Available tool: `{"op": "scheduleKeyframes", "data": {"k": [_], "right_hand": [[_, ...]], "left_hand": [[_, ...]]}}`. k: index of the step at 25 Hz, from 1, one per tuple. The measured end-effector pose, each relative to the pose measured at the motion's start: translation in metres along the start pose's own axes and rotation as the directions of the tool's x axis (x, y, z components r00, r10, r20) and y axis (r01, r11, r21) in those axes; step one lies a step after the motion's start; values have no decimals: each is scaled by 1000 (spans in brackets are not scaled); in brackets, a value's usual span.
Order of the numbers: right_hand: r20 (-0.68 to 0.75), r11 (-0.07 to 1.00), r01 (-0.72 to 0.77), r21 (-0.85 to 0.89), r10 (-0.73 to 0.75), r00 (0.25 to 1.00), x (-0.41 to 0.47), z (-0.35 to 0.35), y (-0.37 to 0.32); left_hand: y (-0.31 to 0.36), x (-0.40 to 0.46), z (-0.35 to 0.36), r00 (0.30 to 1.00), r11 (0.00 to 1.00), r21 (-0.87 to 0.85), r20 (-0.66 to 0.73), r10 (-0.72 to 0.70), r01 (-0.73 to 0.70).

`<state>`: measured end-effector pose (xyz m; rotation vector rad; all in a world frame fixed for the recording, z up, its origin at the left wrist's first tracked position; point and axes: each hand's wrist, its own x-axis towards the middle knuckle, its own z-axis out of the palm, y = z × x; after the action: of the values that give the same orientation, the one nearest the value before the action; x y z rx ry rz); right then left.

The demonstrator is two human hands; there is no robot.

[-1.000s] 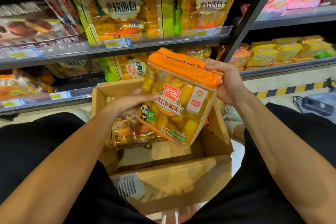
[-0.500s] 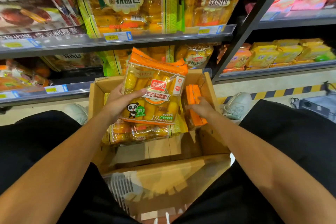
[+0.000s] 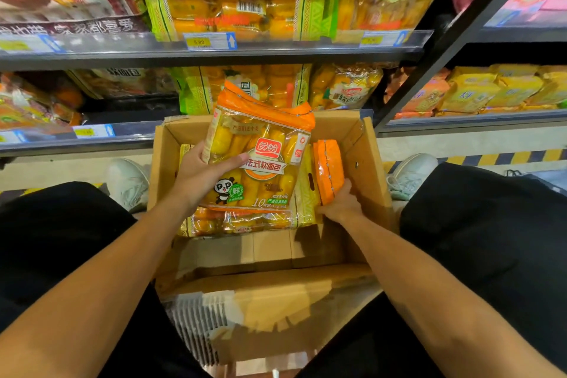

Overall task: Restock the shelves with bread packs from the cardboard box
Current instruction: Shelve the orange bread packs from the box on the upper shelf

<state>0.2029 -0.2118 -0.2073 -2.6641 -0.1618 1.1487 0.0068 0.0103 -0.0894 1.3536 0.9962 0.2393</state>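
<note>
The left hand (image 3: 199, 176) had its grip clenched on a bread pack (image 3: 260, 159), thumb laid across the clear front and the other fingers hidden behind it. The pack was held upright above the open cardboard box (image 3: 368, 163), its orange sealed top toward the shelves and its printed panda label facing the camera. The right hand (image 3: 340, 205) was down inside the box at its right side, its grip closed on the lower end of a second bread pack (image 3: 329, 172) that stood on edge against the box's right wall, showing only its orange end. How far the fingers wrapped round that pack could not be told, as they were tucked behind it.

More bread packs (image 3: 242, 219) lay flat in the bottom of the box, partly covered by the held pack. The near part of the box floor was bare cardboard, and the near flap (image 3: 276, 310) hung folded toward the person.

The box stood on the floor between the person's knees, clad in black, with a pale shoe (image 3: 129, 184) on either side. Just beyond it rose the shelves: the lower shelf (image 3: 122, 132) carried yellow and green bread bags, and the upper shelf (image 3: 276, 49) held larger bags behind price tags (image 3: 208, 40). To the right, a separate shelf bay (image 3: 475, 120) held yellow packets.
</note>
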Motion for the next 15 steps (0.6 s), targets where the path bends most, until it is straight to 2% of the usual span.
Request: {"op": "scheduleKeyframes", "data": {"k": [2,4,7,12,15], "right_hand": [[-13,989,-74,125,76,997,5,-2,5],[-68,987,-68,147,78,995,9,-3,4],[-163,989,-5,145,29,986,3,-3,1],[-281,958,92,273,-12,960,-25,-14,-2],[-373,893,195,406,-33,927,-53,-27,-5]], "left_hand": [[-3,3,-3,1000,1000,-6,6,-12,12],[-6,6,-3,1000,1000,-3,19,-14,14],[-5,7,0,1000,1000,7,21,-9,9],[1,4,7,1000,999,-39,-22,22,-23],[3,-2,11,997,994,-110,-73,11,-19]]}}
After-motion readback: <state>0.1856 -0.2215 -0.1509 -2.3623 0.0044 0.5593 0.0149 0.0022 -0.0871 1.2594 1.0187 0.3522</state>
